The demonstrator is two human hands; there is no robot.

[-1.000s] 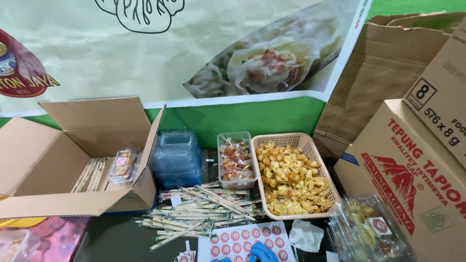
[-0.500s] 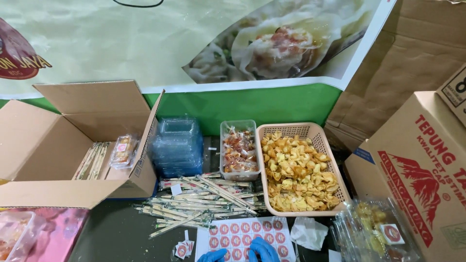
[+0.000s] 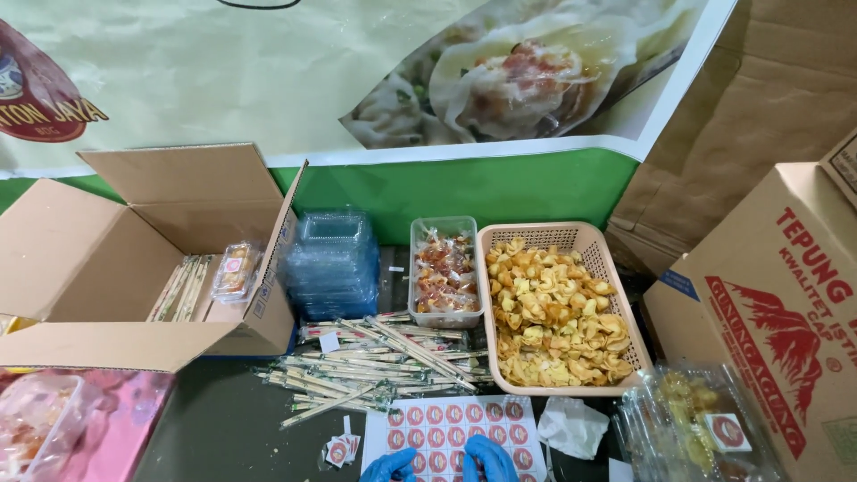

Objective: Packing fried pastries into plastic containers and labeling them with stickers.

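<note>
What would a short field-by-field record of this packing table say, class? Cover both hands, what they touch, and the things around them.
Left hand: blue glove, on the sticker sheet's near edge
Right hand: blue glove, on the same sheet
Sticker sheet: white, rows of round red stickers
Basket: beige, full of fried yellow pieces
Clear tub: wrapped sachets inside
Chopsticks: wrapped, loose pile
Open carton: chopsticks and one filled clear pack inside
Stacked clear packs: empty

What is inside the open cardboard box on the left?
The open cardboard box holds a bundle of wrapped chopsticks lying flat and, beside them, one filled clear clamshell pack with a round sticker. The near flap hides the front of the box floor.
</note>
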